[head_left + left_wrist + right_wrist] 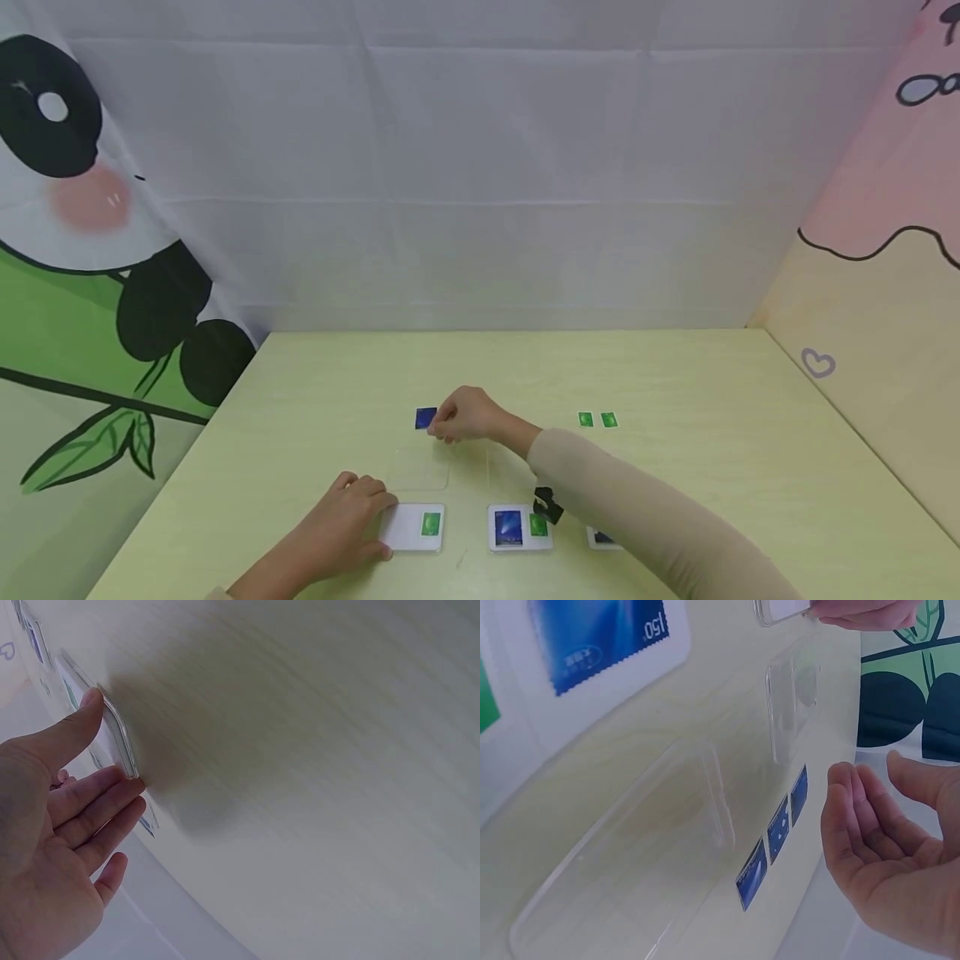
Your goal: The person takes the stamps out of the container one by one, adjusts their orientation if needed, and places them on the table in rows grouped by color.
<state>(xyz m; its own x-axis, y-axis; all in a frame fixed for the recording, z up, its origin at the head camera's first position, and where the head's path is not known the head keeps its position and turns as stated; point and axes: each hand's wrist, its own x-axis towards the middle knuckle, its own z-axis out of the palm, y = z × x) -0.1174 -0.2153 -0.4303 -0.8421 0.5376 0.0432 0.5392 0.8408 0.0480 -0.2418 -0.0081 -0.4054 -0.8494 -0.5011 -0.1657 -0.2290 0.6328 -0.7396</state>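
Observation:
My left hand [347, 521] holds a flat white case [408, 527] by its edges, thumb on one side and fingers on the other. A green stamp [431, 524] shows at the case's right end. My right hand [465, 416] hovers over the far row of blue stamps, partly covering them in the head view. In the right wrist view its thumb and bent fingers stand apart with nothing between them, beside three blue stamps [778, 829] lying in a row. One blue stamp [425, 418] peeks out left of the fingertips in the head view.
Two clear plastic lids lie beyond the cases, the left lid [420, 469] whole in view. A second white case [521, 542] bears a blue and a green stamp; a third case [602, 540] is mostly under the right sleeve. Two green stamps [597, 419] lie farther back at right.

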